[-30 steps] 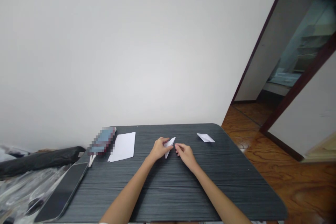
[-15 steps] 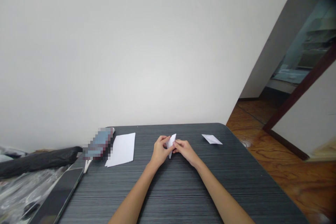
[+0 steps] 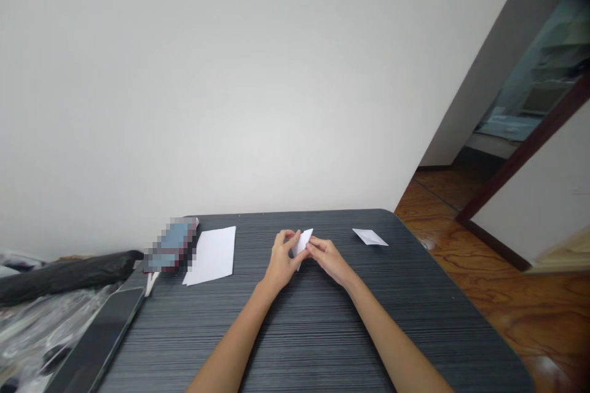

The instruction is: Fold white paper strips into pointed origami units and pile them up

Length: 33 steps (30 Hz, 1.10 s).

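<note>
A small folded piece of white paper (image 3: 302,241) is held up between my two hands over the dark table. My left hand (image 3: 281,260) pinches its left side, thumb in front and fingers behind. On the right edge, the fingertips of my right hand (image 3: 326,258) are closed on the same paper. Fingers cover part of its folds. A second folded white paper (image 3: 370,237), diamond-like in outline, lies on the table to the right of my hands.
White paper sheets (image 3: 212,254) lie at the left, beside a blurred blue and red object (image 3: 173,244). A dark phone-like slab (image 3: 104,334) rests at the table's (image 3: 304,331) left edge, near clear plastic wrapping (image 3: 41,325). A white wall (image 3: 286,86) stands behind.
The folded paper has turned a little between my fingers and shows a broader face. My right fingers have shifted slightly up its edge. The whole view has moved a little.
</note>
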Available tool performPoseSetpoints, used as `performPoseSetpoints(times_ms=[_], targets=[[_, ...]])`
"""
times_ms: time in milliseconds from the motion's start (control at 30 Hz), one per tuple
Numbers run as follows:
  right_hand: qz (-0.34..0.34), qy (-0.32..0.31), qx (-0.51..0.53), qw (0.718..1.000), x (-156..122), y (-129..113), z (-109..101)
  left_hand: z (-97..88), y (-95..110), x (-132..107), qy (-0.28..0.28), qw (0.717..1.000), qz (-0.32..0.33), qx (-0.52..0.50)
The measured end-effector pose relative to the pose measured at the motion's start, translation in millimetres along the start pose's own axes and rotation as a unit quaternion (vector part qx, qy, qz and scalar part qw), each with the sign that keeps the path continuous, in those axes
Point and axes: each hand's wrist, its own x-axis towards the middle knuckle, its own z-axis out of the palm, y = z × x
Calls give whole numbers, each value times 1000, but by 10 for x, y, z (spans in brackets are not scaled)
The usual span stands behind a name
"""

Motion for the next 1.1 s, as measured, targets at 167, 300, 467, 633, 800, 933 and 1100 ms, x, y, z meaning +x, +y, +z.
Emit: performPoseSetpoints(times_ms=[167, 300, 467, 633, 800, 933, 1100], targets=[[-6, 4, 18, 1000, -6, -3, -14, -9, 7, 4, 6, 1000, -6, -17], [-7, 5, 21, 1000, -12, -12, -27, -12, 0, 5, 6, 1000, -4, -28], [-10, -3, 29, 1000, -12, -6, -40, -11, -6, 10, 4, 999, -10, -48], [-40, 3, -13, 999, -4, -9, -52, -4, -15, 15, 1, 996, -36, -77], [-81, 28, -132, 988, -13, -9, -10, -3, 19, 12, 3, 996, -42, -79], [-97, 100, -246, 959, -26, 34, 22, -7, 104, 10, -3, 997, -23, -76], [-50, 126, -250, 959, -46, 74, -8, -27, 120, -5, -5, 998, -21, -64]])
